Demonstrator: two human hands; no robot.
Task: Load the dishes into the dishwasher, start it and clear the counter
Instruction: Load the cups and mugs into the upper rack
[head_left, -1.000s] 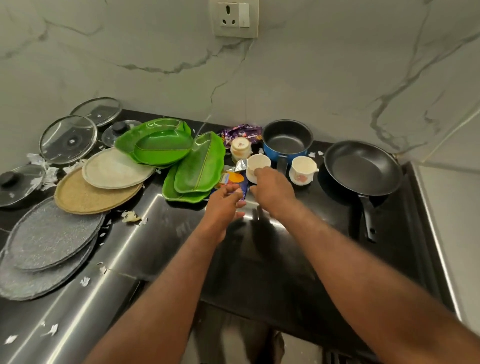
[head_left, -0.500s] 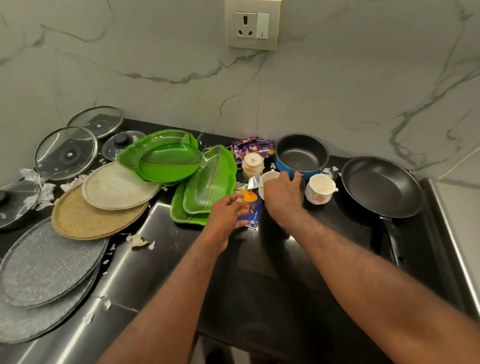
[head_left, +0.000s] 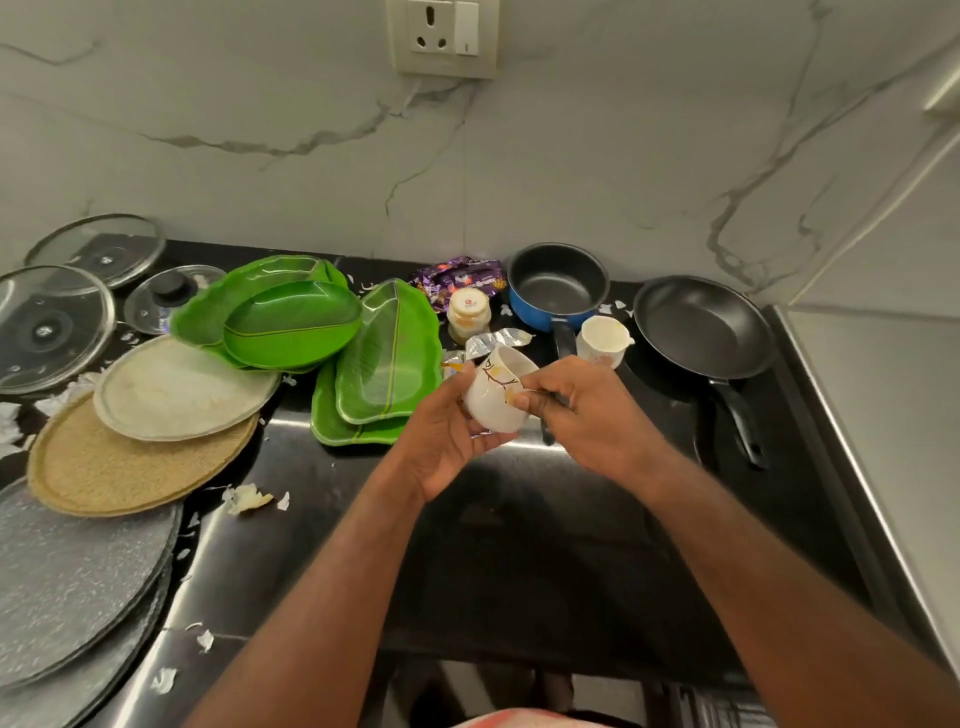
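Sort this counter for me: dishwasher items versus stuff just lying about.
For the dishwasher: cup, second cup, saucepan, frying pan, green plates, round plates, lids.
Lying about: wrapper, jar, foil, scraps, socket.

left hand (head_left: 441, 447), left forearm (head_left: 332, 587): bare | right hand (head_left: 597, 421), right forearm (head_left: 769, 566): bare | clothing: pink and white cloth (head_left: 519, 719), blurred, at near edge, middle

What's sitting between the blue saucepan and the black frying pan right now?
Head view: a white cup stands there, beside the handle of the blue saucepan, with small white scraps farther back.
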